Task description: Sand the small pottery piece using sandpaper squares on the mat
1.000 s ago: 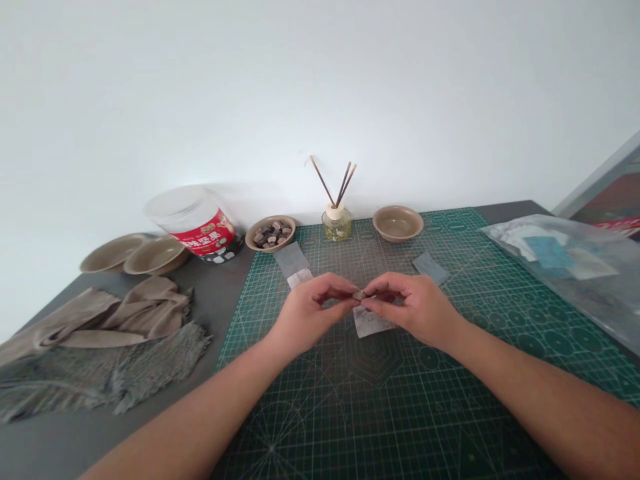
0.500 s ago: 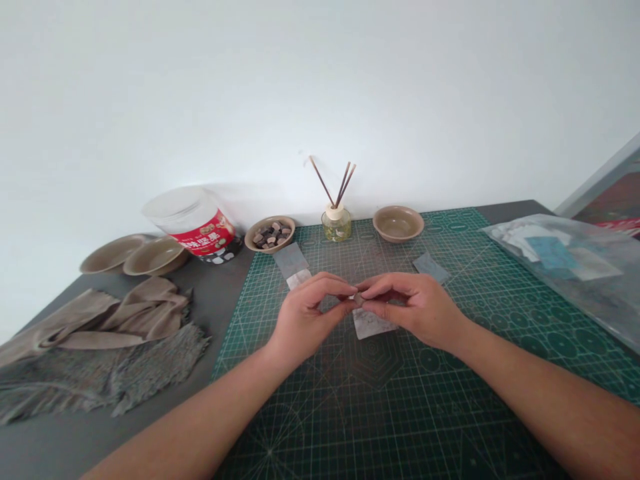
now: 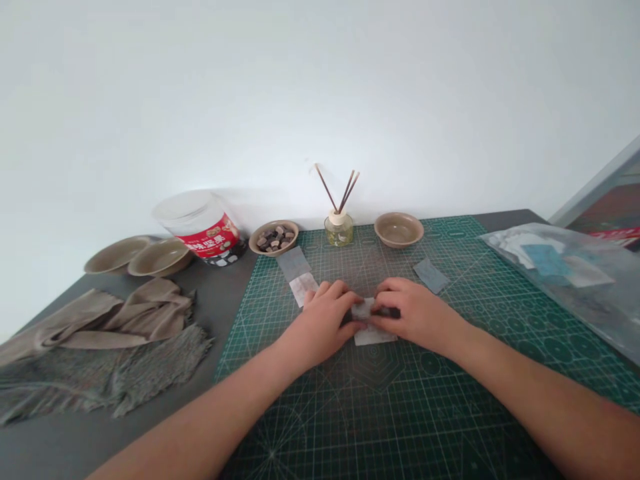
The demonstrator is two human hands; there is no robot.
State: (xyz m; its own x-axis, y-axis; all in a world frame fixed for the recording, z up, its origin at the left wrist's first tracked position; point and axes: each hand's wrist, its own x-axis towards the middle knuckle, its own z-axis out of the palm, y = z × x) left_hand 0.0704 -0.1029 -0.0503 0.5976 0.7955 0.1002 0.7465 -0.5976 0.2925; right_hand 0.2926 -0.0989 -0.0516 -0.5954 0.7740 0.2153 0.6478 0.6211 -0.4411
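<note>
A pale square sheet (image 3: 376,335) with grey smudges, sandpaper-like, lies on the green cutting mat (image 3: 320,407). My left hand (image 3: 325,319) rests at the sheet's left edge, its thumb and forefinger apart with the tips on or beside the sheet. My right hand (image 3: 413,310) is over the sheet's right part, with curled fingers and thumb brought towards each other. Whatever lies between those fingertips is hidden; I cannot make out a small piece there.
Behind are a bowl of small brown blocks (image 3: 274,239), a reed diffuser (image 3: 339,228) and another bowl (image 3: 399,230). Grey sheets (image 3: 293,263) (image 3: 431,275) flank my hands. At left are a plastic jar (image 3: 200,227), two bowls and a cloth (image 3: 145,313); at right, a plastic bag (image 3: 555,260).
Both hands have come down to the sheet and moved slightly apart. The small brownish piece pinched between them before is no longer visible. The view has shifted a little.
</note>
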